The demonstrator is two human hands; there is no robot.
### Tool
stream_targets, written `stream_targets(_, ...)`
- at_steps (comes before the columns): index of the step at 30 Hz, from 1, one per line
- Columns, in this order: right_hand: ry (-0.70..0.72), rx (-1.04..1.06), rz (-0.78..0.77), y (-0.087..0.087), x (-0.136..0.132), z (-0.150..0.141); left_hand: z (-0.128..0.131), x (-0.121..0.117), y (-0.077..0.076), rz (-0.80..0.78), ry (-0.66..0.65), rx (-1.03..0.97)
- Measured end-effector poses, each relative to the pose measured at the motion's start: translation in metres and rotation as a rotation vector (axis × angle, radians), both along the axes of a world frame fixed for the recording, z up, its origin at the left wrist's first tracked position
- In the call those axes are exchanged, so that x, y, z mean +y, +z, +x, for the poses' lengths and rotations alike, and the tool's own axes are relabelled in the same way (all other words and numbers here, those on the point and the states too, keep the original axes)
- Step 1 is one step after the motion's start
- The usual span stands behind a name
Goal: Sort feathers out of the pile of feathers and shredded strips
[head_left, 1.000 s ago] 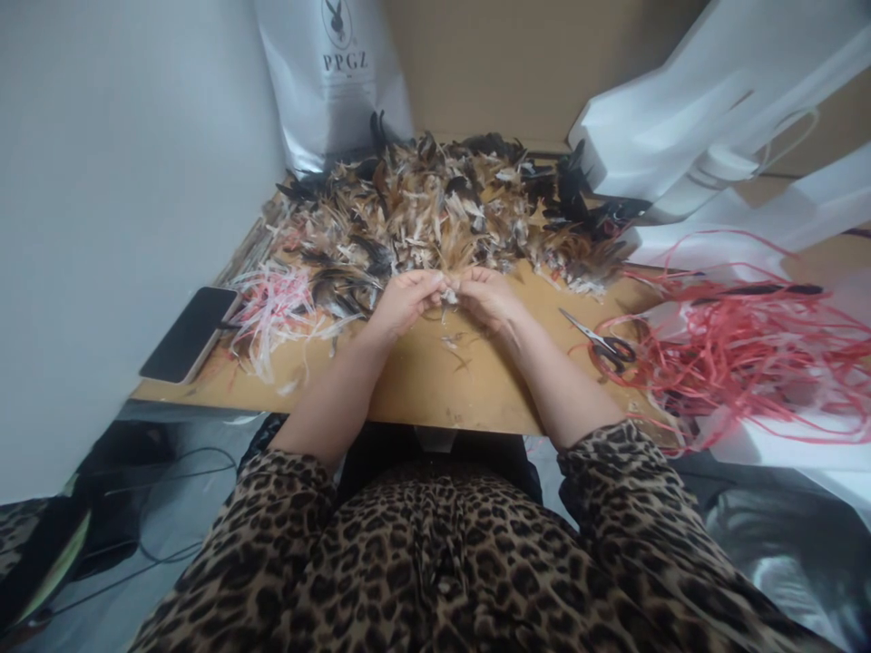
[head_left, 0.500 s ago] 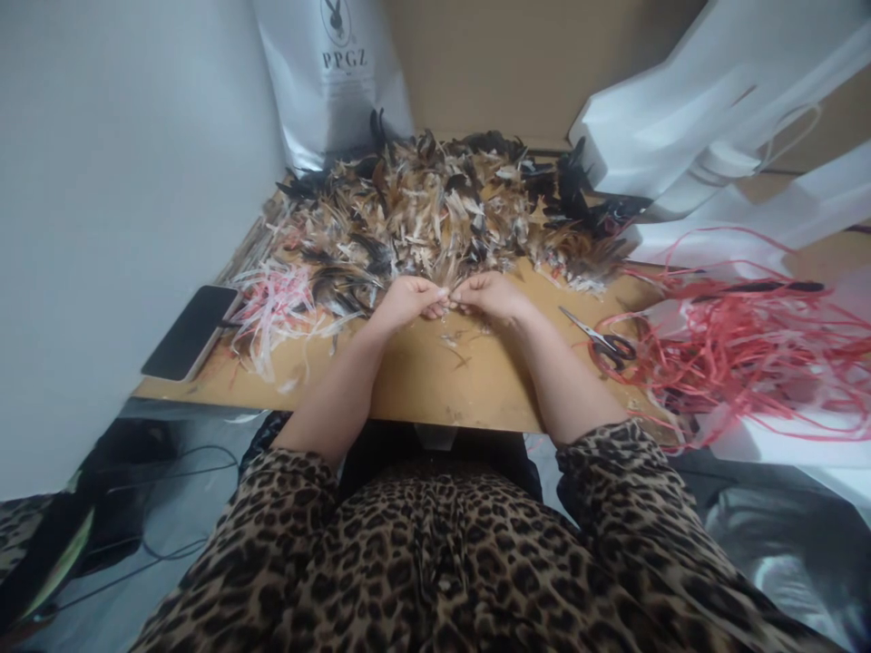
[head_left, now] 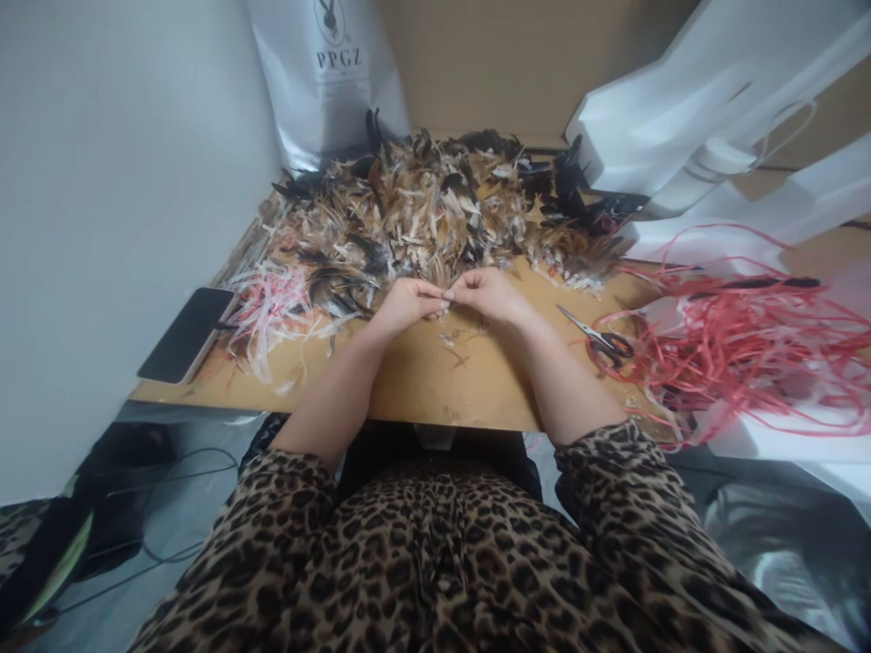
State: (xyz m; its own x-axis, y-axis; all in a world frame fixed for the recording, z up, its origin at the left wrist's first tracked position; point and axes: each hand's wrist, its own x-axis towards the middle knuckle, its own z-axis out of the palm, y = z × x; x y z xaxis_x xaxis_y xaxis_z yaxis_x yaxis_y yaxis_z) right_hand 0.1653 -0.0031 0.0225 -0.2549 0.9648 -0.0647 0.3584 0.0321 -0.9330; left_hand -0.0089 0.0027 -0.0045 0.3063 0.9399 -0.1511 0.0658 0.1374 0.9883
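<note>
My left hand (head_left: 406,306) and my right hand (head_left: 486,294) meet at the front edge of a heap of feathers (head_left: 435,199). Both are closed in a pinch, thumbs and fingertips touching or almost touching. A light brown feather tuft (head_left: 441,270) shows just beyond the fingertips and seems to be held there; its lower end is hidden by my fingers. The heap mixes brown, black and whitish feathers. Small scraps of fluff (head_left: 449,341) lie on the tabletop (head_left: 455,390) below my hands.
Scissors (head_left: 599,336) lie right of my right arm, beside a tangle of red-pink strips (head_left: 755,349). At left are pink and white strips (head_left: 269,313) and a phone (head_left: 187,336). A silvery printed bag (head_left: 333,100) stands behind; white foam-like pieces (head_left: 653,118) stand at right.
My fingertips have shifted slightly against each other, the right hand's fingers rising a little. The whole view has moved slightly; other things stay in place.
</note>
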Motion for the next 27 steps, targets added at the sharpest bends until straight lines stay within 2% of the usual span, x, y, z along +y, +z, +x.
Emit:
stream_targets(4, -0.03, 0.078, 0.0, -0.004, 0.0, -0.006, -0.002, 0.0, 0.002, 0.058, -0.013, 0.039)
stream_targets(9, -0.088, 0.257, -0.032, -0.001, 0.004, 0.003, -0.008, 0.002, 0.003, 0.048, -0.023, 0.005)
stream_targets(16, 0.069, 0.16, 0.031, 0.003, 0.003, 0.011, -0.01, 0.0, 0.008, 0.029, -0.022, -0.061)
stream_targets(27, 0.043, 0.01, 0.173, -0.001, 0.0, -0.001, -0.009, 0.0, 0.008, 0.017, -0.068, -0.04)
